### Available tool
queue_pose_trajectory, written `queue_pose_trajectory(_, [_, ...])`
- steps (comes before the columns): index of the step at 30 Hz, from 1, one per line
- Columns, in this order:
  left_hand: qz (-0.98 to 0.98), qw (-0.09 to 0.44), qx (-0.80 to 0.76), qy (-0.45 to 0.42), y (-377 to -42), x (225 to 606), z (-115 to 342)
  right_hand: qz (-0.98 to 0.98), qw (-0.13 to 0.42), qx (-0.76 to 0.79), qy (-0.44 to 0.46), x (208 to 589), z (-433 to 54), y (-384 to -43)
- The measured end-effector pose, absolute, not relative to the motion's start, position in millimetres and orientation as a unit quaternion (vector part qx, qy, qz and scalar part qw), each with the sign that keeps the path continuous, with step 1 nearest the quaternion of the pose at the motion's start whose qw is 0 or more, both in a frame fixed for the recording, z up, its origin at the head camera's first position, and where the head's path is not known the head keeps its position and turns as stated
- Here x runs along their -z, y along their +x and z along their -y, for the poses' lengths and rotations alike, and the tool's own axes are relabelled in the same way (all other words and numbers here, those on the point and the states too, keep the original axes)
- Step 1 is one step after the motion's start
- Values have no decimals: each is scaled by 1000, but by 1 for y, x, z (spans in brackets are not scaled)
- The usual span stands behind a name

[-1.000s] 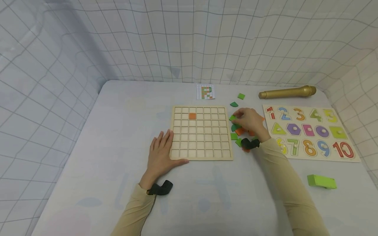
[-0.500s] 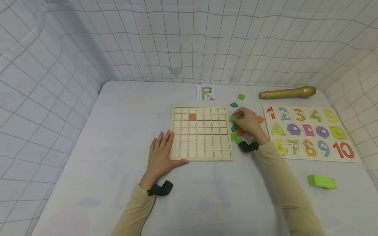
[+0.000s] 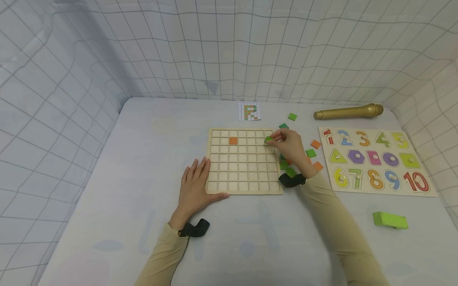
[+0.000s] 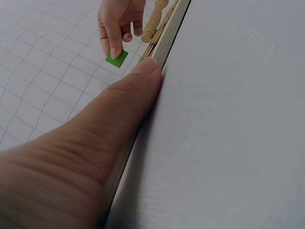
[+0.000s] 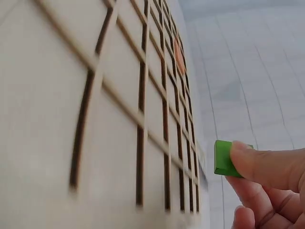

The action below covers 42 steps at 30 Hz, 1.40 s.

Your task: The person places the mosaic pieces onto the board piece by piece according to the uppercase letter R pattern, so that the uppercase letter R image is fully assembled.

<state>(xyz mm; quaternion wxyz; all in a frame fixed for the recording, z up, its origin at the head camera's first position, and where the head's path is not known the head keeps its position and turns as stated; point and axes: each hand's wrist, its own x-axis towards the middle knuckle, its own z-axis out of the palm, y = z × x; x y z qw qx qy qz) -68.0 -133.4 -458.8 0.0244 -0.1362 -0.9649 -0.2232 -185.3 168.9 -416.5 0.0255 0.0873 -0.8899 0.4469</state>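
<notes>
The step in hand looks like bringing a green square tile (image 5: 225,157) to the gridded wooden board (image 3: 233,167), and the next move seems to call for lowering it flat into a cell below the fingertips. The right hand (image 3: 290,146) pinches that tile between thumb and fingers, raised above the board, an orange square tile (image 3: 233,140) seated leftward of them. The left hand (image 3: 194,186) lies with fingers straight along the board's left edge, thumb spread along its near edge.
</notes>
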Motion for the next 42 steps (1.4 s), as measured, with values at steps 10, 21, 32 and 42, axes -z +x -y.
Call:
queue_pose_trajectory(10, [965, 25, 224, -136, -68, 458, 134, 877, -19, -462, 135, 421, -115, -190])
queue_pose_trajectory(21, [963, 32, 228, -138, -67, 457, 133, 886, -65, -436, 140, 421, -84, -190])
queue_pose_trajectory(32, [962, 37, 232, -140, -67, 456, 133, 915, -81, -372, 136, 417, -74, -191])
queue_pose_trajectory(42, [963, 33, 226, -139, -67, 457, 133, 932, -64, -329, 139, 414, -72, -190])
